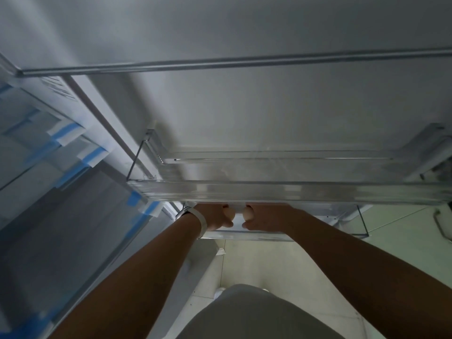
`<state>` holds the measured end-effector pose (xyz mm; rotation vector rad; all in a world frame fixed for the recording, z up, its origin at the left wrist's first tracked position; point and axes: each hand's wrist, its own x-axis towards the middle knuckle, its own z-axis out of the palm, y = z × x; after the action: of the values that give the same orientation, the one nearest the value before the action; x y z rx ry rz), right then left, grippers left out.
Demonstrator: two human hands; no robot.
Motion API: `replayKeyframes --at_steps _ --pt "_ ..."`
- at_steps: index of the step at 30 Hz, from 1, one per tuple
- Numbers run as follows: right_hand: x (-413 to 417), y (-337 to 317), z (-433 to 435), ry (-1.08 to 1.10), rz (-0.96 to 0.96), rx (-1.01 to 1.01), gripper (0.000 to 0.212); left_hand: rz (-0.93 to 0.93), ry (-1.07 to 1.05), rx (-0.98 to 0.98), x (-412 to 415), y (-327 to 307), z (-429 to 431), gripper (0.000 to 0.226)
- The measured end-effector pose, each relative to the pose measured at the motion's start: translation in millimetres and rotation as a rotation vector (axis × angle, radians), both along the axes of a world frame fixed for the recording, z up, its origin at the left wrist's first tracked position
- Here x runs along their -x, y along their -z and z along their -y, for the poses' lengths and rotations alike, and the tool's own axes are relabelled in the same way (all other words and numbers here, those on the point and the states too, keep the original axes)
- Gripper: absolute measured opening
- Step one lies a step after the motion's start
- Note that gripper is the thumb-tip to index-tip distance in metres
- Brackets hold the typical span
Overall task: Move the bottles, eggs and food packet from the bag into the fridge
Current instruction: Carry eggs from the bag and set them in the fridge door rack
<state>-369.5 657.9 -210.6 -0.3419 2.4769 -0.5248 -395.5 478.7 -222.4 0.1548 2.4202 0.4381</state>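
Squeezing the left hand (215,217), gripping the left egg (230,212), and the right hand (260,218), gripping the right egg (247,214), into the narrow gap under the upper door bin (281,192) and behind the lower door bin (230,233) front wall. Leaving open room rightward along the lower door bin.

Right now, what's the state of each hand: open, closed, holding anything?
Left hand: holding the left egg.
Right hand: holding the right egg.

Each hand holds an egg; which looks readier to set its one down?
The right hand, probably: its egg hangs over the lower door bin's open stretch; the left hand sits near its end.
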Motion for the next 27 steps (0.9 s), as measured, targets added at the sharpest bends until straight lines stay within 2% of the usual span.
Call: replayKeyframes --at_steps 5,8,9,12,14,17,21,25,27 --pt "1.1 1.3 -3.8 0.024 -0.001 0.004 0.027 -0.026 0.017 0.069 0.3 -7.5 1.4 0.038" --pt "0.6 4.9 -12.9 -0.009 -0.026 0.018 0.018 -0.059 0.041 0.094 -1.6 -10.4 3.6 0.034" --pt "0.4 6.2 -15.7 -0.032 -0.035 0.000 0.021 -0.074 0.051 0.100 -2.6 -11.9 5.1 0.035" --pt "-1.6 1.9 -27.1 -0.092 -0.084 -0.075 0.054 -0.142 0.128 0.104 -8.6 -21.1 8.8 0.041" --pt "-10.3 -8.3 -29.1 -0.077 -0.169 0.020 0.060 -0.211 0.188 0.084 -15.1 -25.7 11.3 0.039" --pt "-30.3 -28.6 -33.4 0.001 -0.280 -0.033 0.042 -0.339 0.242 -0.009 -20.1 -23.3 14.9 0.041" --pt "-47.4 -31.8 -30.5 0.094 -0.371 -0.040 0.044 -0.457 0.293 -0.164 -28.1 -18.6 15.7 0.061" --pt "-68.9 -27.7 -25.6 0.235 -0.432 -0.070 0.048 -0.678 0.448 -0.371 -34.4 -23.9 8.3 0.047" --pt "-81.4 -28.4 -22.1 0.235 -0.470 -0.116 0.049 -0.689 0.500 -0.479 -34.4 -25.1 2.5 0.044"
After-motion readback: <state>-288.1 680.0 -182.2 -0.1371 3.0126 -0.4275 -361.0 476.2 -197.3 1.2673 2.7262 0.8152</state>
